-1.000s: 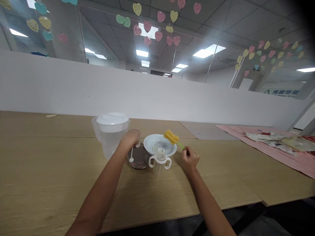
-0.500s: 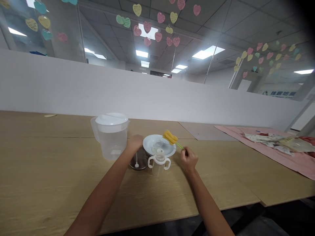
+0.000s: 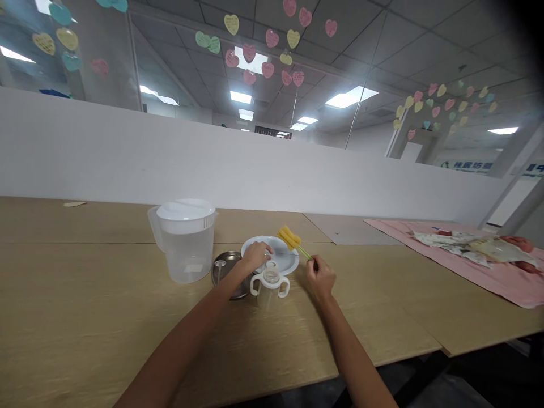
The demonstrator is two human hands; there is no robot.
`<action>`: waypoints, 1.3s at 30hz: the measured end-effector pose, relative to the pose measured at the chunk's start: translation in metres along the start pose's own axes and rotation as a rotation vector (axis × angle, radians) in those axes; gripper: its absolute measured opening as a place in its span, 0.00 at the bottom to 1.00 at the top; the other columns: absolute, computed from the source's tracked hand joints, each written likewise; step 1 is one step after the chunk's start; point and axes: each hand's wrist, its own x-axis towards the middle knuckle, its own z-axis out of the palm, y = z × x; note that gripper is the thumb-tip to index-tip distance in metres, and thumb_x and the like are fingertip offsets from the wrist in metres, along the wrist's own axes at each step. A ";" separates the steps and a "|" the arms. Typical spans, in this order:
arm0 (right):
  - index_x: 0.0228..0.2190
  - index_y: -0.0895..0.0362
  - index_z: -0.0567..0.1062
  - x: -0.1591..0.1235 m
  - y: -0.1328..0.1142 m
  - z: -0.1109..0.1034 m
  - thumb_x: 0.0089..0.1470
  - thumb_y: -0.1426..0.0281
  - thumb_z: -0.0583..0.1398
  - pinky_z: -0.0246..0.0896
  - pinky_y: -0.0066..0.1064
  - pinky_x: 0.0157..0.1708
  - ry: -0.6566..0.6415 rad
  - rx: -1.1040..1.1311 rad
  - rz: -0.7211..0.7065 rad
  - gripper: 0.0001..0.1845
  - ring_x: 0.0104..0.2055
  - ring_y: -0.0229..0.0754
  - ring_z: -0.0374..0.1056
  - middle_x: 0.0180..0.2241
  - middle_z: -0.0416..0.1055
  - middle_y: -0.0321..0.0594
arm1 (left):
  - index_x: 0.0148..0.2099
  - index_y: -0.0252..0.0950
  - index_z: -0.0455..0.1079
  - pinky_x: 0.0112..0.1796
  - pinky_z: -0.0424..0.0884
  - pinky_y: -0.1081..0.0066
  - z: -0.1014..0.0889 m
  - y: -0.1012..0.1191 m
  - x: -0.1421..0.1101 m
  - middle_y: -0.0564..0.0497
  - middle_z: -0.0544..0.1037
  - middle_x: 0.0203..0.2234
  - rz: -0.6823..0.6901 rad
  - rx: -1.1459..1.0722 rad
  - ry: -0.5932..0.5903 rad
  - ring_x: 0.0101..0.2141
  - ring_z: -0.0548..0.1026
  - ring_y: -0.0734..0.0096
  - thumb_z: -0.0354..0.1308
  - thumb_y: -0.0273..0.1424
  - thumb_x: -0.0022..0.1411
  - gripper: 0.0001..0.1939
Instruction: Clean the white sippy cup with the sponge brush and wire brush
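In the head view, the right hand is wrapped tight around the green stick of the sponge brush, with its yellow end up by the bowl's right side. The left hand dips its fingers into the white bowl; I can't tell if they pinch anything. The bottle with two handles stands upright just in front of the bowl.

The left wrist is close to the bottle, so a quick pull back could knock it over. Pushing down on the bowl's edge might tip it. The left arm hangs over the metal plate, so a low sleeve-less bump could roll the little straw off.
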 end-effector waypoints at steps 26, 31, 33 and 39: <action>0.20 0.59 0.69 -0.002 -0.003 -0.006 0.53 0.63 0.52 0.42 0.24 0.22 0.103 -0.078 -0.358 0.17 0.19 0.30 0.54 0.15 0.61 0.34 | 0.40 0.35 0.68 0.39 0.67 0.70 -0.113 0.027 -0.037 0.50 0.74 0.39 0.248 -0.241 0.074 0.38 0.71 0.68 0.58 0.25 0.45 0.16; 0.19 0.59 0.68 0.003 -0.001 -0.005 0.54 0.58 0.49 0.39 0.24 0.21 0.162 -0.155 -0.013 0.22 0.19 0.30 0.52 0.15 0.60 0.34 | 0.52 0.33 0.61 0.47 0.61 0.66 -0.116 0.002 -0.042 0.40 0.69 0.46 -0.066 0.239 0.033 0.48 0.66 0.60 0.55 0.18 0.45 0.29; 0.19 0.60 0.68 0.004 0.000 -0.005 0.54 0.57 0.48 0.37 0.24 0.21 0.134 -0.152 0.049 0.23 0.19 0.30 0.50 0.15 0.60 0.34 | 0.49 0.31 0.64 0.45 0.63 0.64 -0.110 -0.006 -0.039 0.37 0.70 0.45 -0.196 0.329 -0.099 0.46 0.67 0.55 0.59 0.17 0.39 0.31; 0.19 0.60 0.68 0.002 0.000 -0.001 0.54 0.55 0.47 0.36 0.24 0.21 0.072 -0.134 0.048 0.25 0.19 0.30 0.50 0.16 0.60 0.34 | 0.34 0.32 0.71 0.36 0.67 0.66 -0.082 -0.015 -0.025 0.39 0.76 0.35 -0.230 0.249 -0.195 0.37 0.73 0.55 0.63 0.17 0.31 0.21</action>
